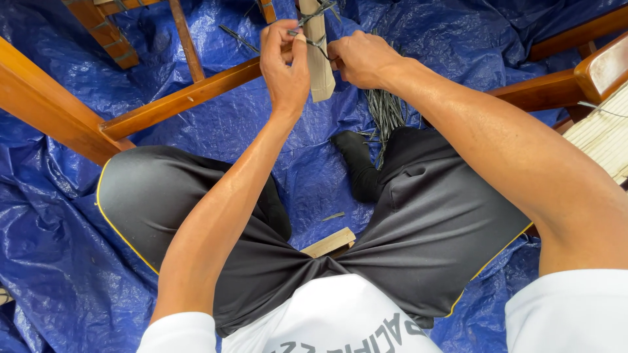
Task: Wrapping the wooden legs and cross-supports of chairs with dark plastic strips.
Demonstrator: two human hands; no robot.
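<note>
My left hand [284, 62] pinches a thin dark wire [315, 43] that wraps around a pale wooden piece [319, 68] standing upright near the top centre. My right hand [363, 59] grips the same wire on the other side of the wooden piece, fingers closed. The wire ends stick out above the piece. I sit cross-legged in black shorts on a blue tarp [52, 261].
A brown wooden frame rail [176, 101] runs diagonally under my left hand. More wooden frame parts [589, 72] lie at the right. A bundle of dark wires [386, 114] rests on the tarp by my black-socked foot [356, 163]. A small wood block [330, 243] lies between my legs.
</note>
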